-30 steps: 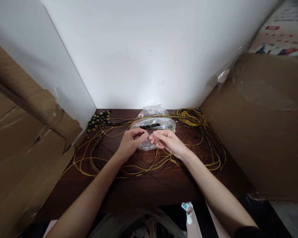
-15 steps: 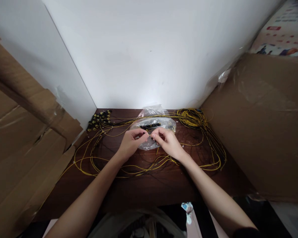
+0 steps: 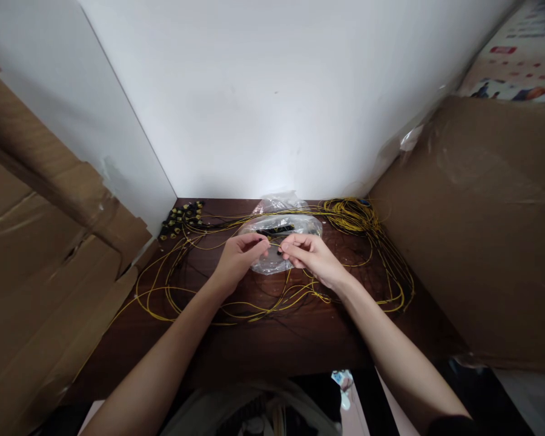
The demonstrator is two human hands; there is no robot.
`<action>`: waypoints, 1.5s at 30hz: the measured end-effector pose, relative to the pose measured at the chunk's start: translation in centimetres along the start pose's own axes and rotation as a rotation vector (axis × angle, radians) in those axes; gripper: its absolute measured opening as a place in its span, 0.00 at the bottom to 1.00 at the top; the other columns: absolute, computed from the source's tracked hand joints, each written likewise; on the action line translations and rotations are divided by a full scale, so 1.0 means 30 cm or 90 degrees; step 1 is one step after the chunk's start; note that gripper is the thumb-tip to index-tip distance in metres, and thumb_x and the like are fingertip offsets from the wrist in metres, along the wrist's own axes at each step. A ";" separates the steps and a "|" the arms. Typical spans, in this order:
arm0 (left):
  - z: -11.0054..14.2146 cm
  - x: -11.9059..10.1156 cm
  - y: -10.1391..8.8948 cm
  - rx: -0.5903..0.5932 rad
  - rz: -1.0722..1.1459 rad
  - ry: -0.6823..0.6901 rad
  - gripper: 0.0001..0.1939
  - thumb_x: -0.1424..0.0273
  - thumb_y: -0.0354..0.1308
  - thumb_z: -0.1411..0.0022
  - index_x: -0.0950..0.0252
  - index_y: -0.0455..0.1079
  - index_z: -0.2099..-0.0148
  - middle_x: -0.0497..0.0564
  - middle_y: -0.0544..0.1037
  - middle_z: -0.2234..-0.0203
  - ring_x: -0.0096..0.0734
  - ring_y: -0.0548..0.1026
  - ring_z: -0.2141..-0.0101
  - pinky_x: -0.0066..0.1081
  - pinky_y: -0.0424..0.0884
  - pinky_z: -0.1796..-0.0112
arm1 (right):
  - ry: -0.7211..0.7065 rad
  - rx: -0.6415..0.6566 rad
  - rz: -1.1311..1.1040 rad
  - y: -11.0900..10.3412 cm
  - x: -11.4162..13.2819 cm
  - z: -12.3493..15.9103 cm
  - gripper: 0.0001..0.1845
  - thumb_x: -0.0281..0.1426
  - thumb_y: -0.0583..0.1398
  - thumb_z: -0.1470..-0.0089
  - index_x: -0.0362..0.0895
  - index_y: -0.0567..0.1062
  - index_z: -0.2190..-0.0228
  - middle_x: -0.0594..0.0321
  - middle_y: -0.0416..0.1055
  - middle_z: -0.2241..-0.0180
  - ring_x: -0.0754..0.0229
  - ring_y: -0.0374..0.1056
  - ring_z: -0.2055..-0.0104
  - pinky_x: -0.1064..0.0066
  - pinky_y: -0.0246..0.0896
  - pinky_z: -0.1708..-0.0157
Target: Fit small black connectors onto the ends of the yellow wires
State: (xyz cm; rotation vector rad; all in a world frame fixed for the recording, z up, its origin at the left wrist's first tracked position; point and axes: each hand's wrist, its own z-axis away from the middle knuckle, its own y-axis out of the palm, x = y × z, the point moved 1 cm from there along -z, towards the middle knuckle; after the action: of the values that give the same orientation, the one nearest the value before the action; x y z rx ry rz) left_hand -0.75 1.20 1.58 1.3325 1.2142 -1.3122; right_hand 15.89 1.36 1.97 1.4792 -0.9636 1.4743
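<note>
My left hand (image 3: 243,257) pinches one end of a short stretch of thin yellow wire (image 3: 275,244), thumb against forefinger. Across a small gap, my right hand (image 3: 309,257) is closed on the same wire. A small black piece shows at the fingertips of each hand, too small to make out. Both hands are held over a clear plastic bag (image 3: 285,220) in which dark parts with yellow bits (image 3: 276,231) lie. Yellow and black wires (image 3: 258,312) loop over the table below and around my hands.
A coil of yellow wire (image 3: 349,215) lies at the back right of the dark wooden table (image 3: 300,351). Several black connectors with yellow ends (image 3: 179,219) are heaped at the back left. Cardboard (image 3: 40,272) stands on the left, and a cardboard box (image 3: 472,230) on the right.
My hands have drawn slightly apart, the right one moving a little to the right, and more of the yellow wire shows between them. The things on the table look unmoved.
</note>
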 end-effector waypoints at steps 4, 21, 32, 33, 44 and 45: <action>0.001 -0.005 0.000 0.002 -0.021 0.011 0.11 0.65 0.57 0.49 0.69 0.70 0.72 0.46 0.69 0.82 0.19 0.60 0.82 0.23 0.56 0.79 | -0.001 0.004 -0.012 0.001 -0.006 0.000 0.11 0.36 0.62 0.55 0.40 0.71 0.76 0.67 0.65 0.79 0.74 0.51 0.83 0.79 0.41 0.84; 0.000 0.044 0.019 0.070 0.099 -0.045 0.09 0.66 0.58 0.48 0.68 0.70 0.71 0.45 0.68 0.81 0.18 0.60 0.81 0.21 0.53 0.80 | -0.105 -0.008 0.169 0.008 -0.021 -0.008 0.03 0.25 0.59 0.59 0.40 0.68 0.80 0.69 0.62 0.81 0.70 0.55 0.79 0.76 0.50 0.77; 0.006 -0.005 -0.001 0.024 -0.010 0.010 0.09 0.66 0.57 0.48 0.68 0.71 0.71 0.45 0.69 0.81 0.19 0.61 0.81 0.22 0.56 0.78 | -0.030 0.026 0.018 0.008 -0.007 0.002 0.10 0.35 0.62 0.55 0.40 0.74 0.73 0.62 0.71 0.76 0.68 0.62 0.79 0.77 0.54 0.82; 0.007 -0.008 0.001 0.027 -0.018 0.012 0.09 0.66 0.57 0.49 0.68 0.71 0.72 0.45 0.69 0.82 0.19 0.61 0.81 0.22 0.57 0.78 | -0.027 0.022 0.017 0.010 -0.008 0.001 0.10 0.36 0.62 0.55 0.40 0.73 0.74 0.63 0.70 0.77 0.69 0.61 0.79 0.77 0.54 0.82; 0.004 0.000 0.010 0.019 -0.106 0.075 0.08 0.68 0.57 0.49 0.68 0.71 0.73 0.46 0.72 0.80 0.23 0.67 0.77 0.23 0.62 0.73 | -0.124 -0.029 0.180 -0.001 -0.008 -0.006 0.08 0.32 0.60 0.54 0.40 0.71 0.77 0.66 0.66 0.79 0.68 0.58 0.78 0.74 0.54 0.76; 0.003 0.001 0.010 0.014 -0.128 0.090 0.08 0.68 0.56 0.49 0.68 0.71 0.73 0.46 0.72 0.80 0.23 0.67 0.77 0.23 0.62 0.74 | -0.125 -0.030 0.185 -0.003 -0.007 -0.006 0.07 0.32 0.60 0.53 0.40 0.71 0.77 0.66 0.66 0.79 0.68 0.58 0.78 0.74 0.54 0.76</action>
State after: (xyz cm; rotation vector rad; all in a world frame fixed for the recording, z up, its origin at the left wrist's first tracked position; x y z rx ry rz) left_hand -0.47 1.07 1.52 1.3661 1.4665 -1.3925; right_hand 15.91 1.55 1.74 1.5182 -1.3703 1.5137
